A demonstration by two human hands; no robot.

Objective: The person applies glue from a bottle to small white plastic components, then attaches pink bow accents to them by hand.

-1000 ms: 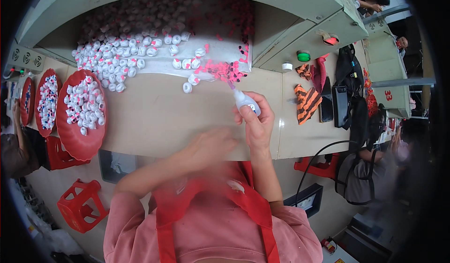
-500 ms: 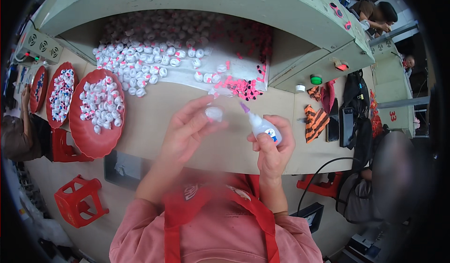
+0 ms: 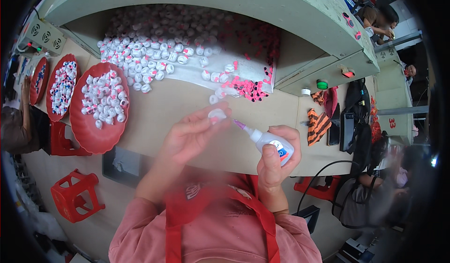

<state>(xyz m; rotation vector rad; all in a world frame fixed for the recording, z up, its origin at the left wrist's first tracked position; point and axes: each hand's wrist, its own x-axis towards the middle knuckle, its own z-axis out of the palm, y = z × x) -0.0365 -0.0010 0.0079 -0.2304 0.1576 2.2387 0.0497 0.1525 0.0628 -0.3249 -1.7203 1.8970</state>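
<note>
A small white rounded piece (image 3: 216, 115) with a pink spot is held between the thumb and fingers of my left hand (image 3: 185, 138). My right hand (image 3: 276, 167) is wrapped round a small squeeze glue bottle (image 3: 275, 143), white and half-clear. Its purple nozzle (image 3: 239, 124) points left at the white piece, with a narrow gap between them. Beyond my hands lies a heap of small pink and black pieces (image 3: 251, 89). More white rounded pieces (image 3: 154, 59) with pink marks are piled under the pale green machine housing (image 3: 225, 0).
A red scalloped tray (image 3: 100, 138) of white pieces stands at the left, beside another red tray (image 3: 56, 116) with blue-and-white pieces. On the right lie striped orange cloth (image 3: 318, 126) and a dark phone (image 3: 347, 125). A red stool (image 3: 75, 195) stands on the floor. Other people sit on both sides.
The glue bottle has tipped leftward and its nozzle has come down, closer to the white piece. My left hand has turned the piece so that its pink spot shows differently.
</note>
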